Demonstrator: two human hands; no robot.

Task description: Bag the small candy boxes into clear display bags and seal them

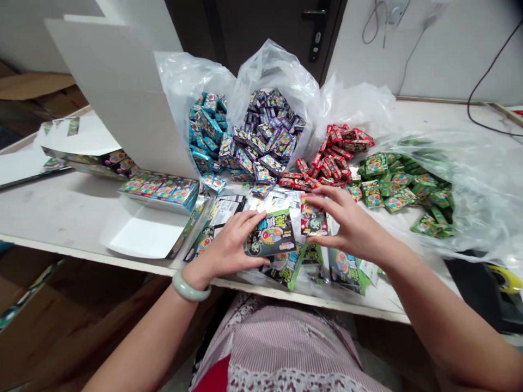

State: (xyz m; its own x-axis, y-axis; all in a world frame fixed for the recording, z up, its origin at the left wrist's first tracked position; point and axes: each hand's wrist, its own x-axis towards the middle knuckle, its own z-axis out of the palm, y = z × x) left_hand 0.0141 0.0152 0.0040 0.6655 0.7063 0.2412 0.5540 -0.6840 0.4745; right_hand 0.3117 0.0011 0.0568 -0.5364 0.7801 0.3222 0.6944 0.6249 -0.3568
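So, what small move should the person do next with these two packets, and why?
Probably the right hand should slide its small packet against the dark card in the left hand, since both lie close together, just above the loose green-and-black packets.

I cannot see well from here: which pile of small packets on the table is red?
The pile of red packets, just beyond the right hand, between the purple pile and the green pile; no other pile is red.

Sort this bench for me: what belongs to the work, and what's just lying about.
Part of the work:
- left hand on a printed black-and-green packet
- right hand on a small packet
- loose packets
- blue, purple, red and green piles

Just lying about:
- black cable
- door handle
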